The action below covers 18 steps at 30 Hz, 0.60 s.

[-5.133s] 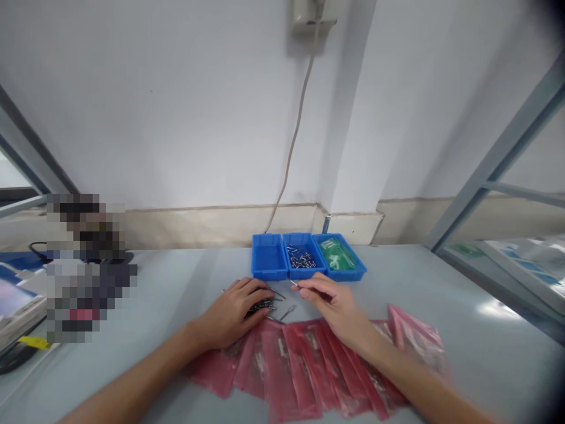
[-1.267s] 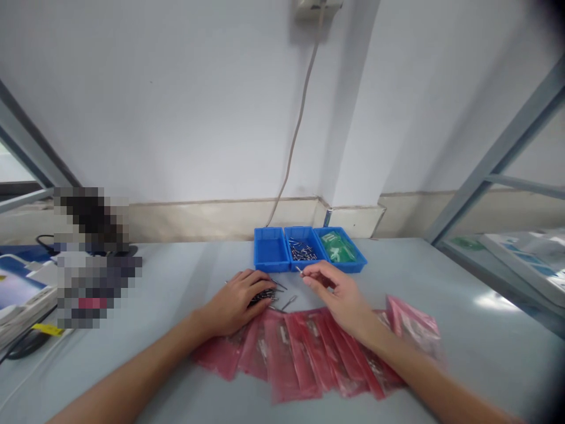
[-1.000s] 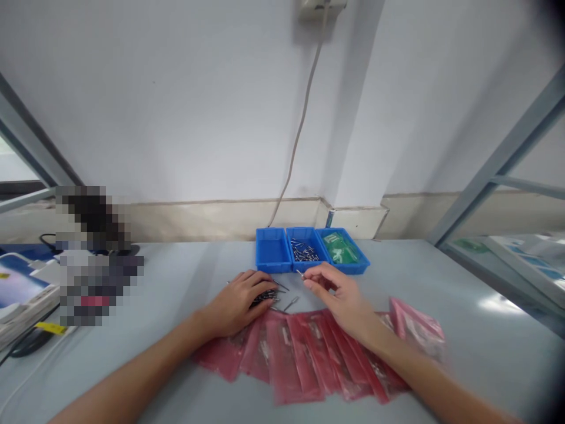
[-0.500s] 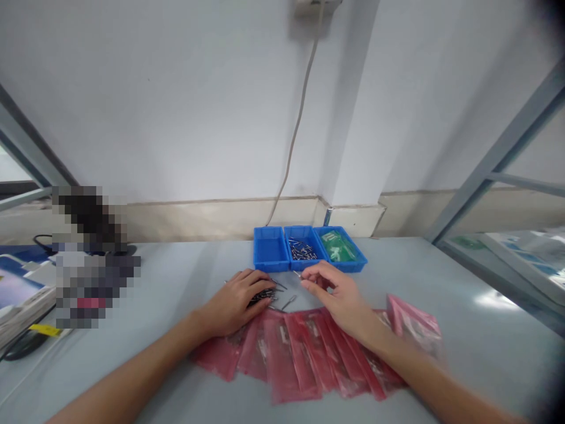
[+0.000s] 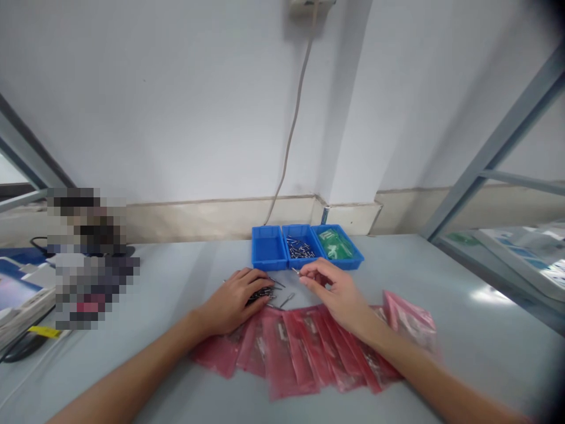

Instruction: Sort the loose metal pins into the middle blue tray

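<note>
My left hand (image 5: 242, 299) lies over a pile of thin dark metal pieces (image 5: 261, 294), its fingers apart and slightly bent, covering part of the heap. Between the thumb and forefinger of my right hand (image 5: 332, 290) is a small slim metal piece (image 5: 295, 271) with its tip poking out to the left; its exact kind is too small to tell. One loose metal piece (image 5: 287, 300) lies on the table between my hands. Several pink plastic bags (image 5: 282, 365) with small parts inside are fanned out below both hands, some partly hidden by my right forearm.
Beyond my hands stand three blue trays: a bare left one (image 5: 269, 248), a middle one (image 5: 283, 259) with short metal parts, and a right one (image 5: 359, 257) with green bags. A black cable (image 5: 26, 347) and pixelated items lie at left. Metal frame posts (image 5: 489, 156) flank the table.
The view has shifted slightly. Both hands keep nearly the same place and pose, with the slim metal piece still pinched in my right hand.
</note>
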Available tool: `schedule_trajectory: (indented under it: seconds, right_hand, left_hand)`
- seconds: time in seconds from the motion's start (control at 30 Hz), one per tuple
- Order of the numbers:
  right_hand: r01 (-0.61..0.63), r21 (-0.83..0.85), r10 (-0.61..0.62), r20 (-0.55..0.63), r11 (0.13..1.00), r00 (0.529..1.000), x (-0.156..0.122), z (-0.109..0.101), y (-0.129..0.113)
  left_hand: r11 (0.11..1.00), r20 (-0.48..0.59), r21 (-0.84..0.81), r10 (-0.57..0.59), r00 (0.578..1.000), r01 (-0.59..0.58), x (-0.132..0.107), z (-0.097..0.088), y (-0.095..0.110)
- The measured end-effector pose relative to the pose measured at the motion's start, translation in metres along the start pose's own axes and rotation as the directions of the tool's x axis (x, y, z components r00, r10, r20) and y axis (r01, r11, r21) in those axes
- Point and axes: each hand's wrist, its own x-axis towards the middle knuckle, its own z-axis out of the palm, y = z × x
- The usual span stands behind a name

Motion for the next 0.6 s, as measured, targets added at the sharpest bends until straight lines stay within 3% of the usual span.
schedule_trajectory:
  seconds: [0.6]
  right_hand:
    - [-0.004,0.02,0.003,0.013,1.0,1.0,0.0002,0.0002,-0.001]
  left_hand:
    - [1.0,0.008,-0.018,0.0,1.0,0.0,0.0002,-0.0014,0.0003]
